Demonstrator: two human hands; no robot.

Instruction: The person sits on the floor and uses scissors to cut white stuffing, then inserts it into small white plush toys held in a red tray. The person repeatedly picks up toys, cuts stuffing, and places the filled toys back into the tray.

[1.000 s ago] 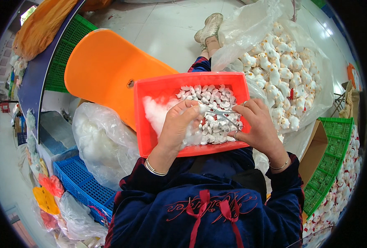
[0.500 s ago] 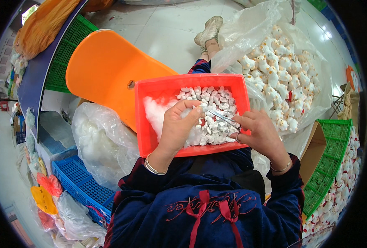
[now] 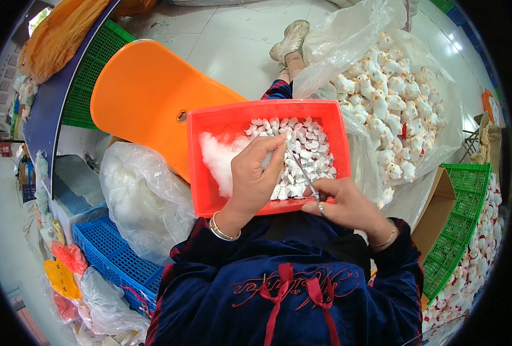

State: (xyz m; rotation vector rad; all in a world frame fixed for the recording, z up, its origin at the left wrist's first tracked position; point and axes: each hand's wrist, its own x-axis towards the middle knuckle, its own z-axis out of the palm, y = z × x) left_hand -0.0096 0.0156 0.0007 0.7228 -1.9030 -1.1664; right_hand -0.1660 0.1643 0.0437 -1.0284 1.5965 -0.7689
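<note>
On my lap sits a red plastic tray [image 3: 196, 167]. Loose white stuffing [image 3: 216, 158] fills its left part, and many small white stuffed pieces [image 3: 313, 151] are heaped on the right. My left hand [image 3: 250, 173] is over the tray, thumb and forefinger pinching one small white piece [image 3: 287, 137], mostly hidden by the fingers. My right hand [image 3: 342, 202], at the tray's near right edge, grips slim metal forceps [image 3: 304, 175] by the finger loops. Their tip points up and left, at the piece in my left hand; whether it goes inside cannot be seen.
An orange chair [image 3: 146, 98] stands beyond the tray to the left. A clear bag of stuffing [image 3: 134, 187] lies near a blue crate [image 3: 114, 245]. At right, an open plastic bag [image 3: 325, 52] holds many small white plush toys [image 3: 394, 104], with a green crate [image 3: 458, 230] nearer.
My right hand has come down and left, so the forceps stand more steeply. My left hand has turned slightly and shifted a little right, still pinching the small white piece.
</note>
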